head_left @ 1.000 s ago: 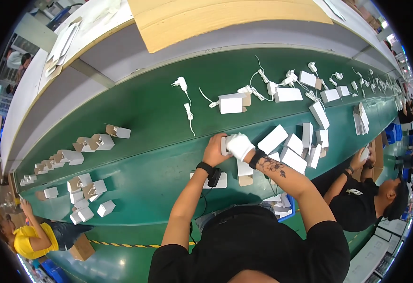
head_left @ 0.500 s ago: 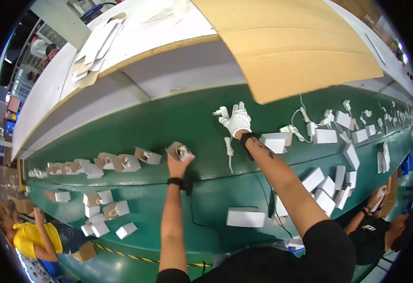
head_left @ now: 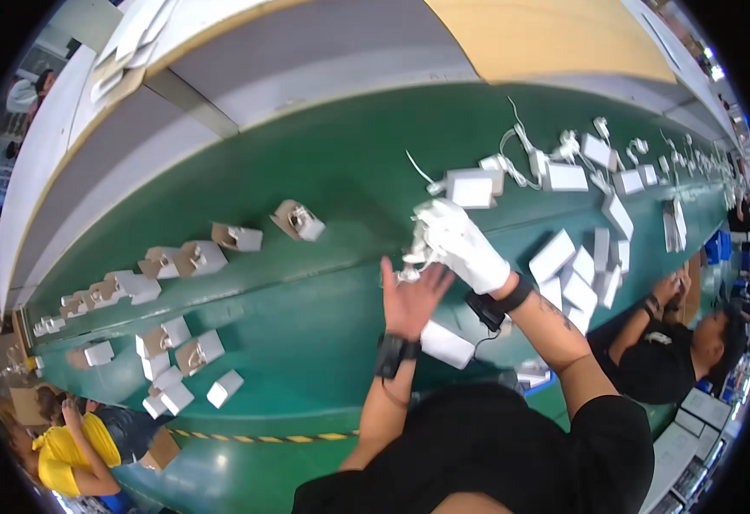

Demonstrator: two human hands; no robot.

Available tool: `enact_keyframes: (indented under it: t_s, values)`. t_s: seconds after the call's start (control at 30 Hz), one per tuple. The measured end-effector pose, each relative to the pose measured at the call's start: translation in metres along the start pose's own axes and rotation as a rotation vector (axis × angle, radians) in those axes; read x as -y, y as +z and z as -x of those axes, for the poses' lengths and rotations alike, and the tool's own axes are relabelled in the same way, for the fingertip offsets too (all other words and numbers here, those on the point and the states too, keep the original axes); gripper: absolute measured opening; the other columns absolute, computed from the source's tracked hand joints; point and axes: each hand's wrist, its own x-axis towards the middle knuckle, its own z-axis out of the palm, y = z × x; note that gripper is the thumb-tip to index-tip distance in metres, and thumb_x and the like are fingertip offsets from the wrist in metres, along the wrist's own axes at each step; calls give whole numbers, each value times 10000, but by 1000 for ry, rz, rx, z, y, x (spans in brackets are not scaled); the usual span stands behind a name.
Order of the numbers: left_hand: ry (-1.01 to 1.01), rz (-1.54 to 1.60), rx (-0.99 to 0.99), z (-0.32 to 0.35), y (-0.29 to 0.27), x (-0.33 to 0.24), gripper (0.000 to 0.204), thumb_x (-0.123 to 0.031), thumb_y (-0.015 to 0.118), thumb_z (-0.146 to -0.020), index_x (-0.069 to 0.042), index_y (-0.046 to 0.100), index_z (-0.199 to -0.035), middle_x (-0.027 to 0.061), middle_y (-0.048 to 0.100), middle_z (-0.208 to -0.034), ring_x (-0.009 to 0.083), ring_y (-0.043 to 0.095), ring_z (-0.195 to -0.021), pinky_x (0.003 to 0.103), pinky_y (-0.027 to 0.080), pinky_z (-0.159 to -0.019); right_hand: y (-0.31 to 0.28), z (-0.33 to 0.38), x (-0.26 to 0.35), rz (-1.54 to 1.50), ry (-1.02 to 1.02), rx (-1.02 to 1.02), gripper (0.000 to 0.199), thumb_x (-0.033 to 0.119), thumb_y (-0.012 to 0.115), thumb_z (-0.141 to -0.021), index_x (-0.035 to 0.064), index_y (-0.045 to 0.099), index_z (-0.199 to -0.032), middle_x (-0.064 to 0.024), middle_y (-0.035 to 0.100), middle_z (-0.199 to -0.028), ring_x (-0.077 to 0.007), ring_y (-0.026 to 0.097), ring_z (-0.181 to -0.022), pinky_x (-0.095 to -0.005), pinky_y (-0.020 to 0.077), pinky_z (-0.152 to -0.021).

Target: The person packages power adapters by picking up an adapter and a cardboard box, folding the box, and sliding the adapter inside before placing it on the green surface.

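Observation:
My right hand (head_left: 465, 244), in a white glove, is closed around a white power adapter with a cable (head_left: 412, 260), mostly hidden by the glove. Just below it, my bare left hand (head_left: 413, 301) is open, palm up with fingers spread. The adapter's white parts hang at its fingertips; whether they touch I cannot tell. An open small white box (head_left: 299, 220) with white parts inside stands on the green belt, left of both hands. Beside my right hand lies another white box (head_left: 471, 188), and near my left wrist a closed one (head_left: 448, 343).
Open boxes (head_left: 199, 257) line the belt to the left. Adapters with cables (head_left: 567, 146) and white boxes (head_left: 567, 265) lie to the right. A shelf with cardboard (head_left: 555, 38) runs along the far side. A person in yellow (head_left: 83, 445) and one in black (head_left: 657, 360) sit nearby.
My left hand let go of the open box, which now stands on the belt, and moved right. My right hand took hold of the adapter and came nearer my left hand. The view has shifted.

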Motion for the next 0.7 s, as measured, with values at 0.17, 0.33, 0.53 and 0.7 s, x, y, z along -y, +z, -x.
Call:
enact_keyframes:
  t_s: [0.17,0.33,0.53,0.7]
  values:
    - [-278,343,1084,-67,-75,-26,500,-484,432,-939,-31,586,-1085,135,569,-1178,254,498,-1129,347,361,-1004,-12,63,-18,1735,-720,131,95,131,609,-807,53,577,-851,-73,573,-764,-238,582,-740,-354,457,-615]
    - [-147,-60,670,-6,-29,41,507,-453,407,-960,-16,556,-1172,132,518,-1260,216,424,-1225,309,346,-993,-20,114,-39,1675,-402,-153,83,127,602,-791,52,606,-827,-89,582,-791,-266,549,-810,-368,428,-682]
    - [172,-670,157,16,-24,47,562,-432,460,-937,-108,381,-1389,81,347,-1441,230,269,-1351,393,274,-1063,-15,136,-98,562,-399,-350,410,114,611,-832,7,525,-1218,-53,621,-1013,-156,586,-944,-287,477,-829]
    - [397,-1437,376,41,-33,25,624,-369,561,-880,-170,325,-1422,44,306,-1469,243,267,-1351,457,247,-1077,-84,176,-60,34,53,-85,545,139,621,-862,-16,397,-1335,-68,568,-1162,-143,588,-976,-287,485,-882]
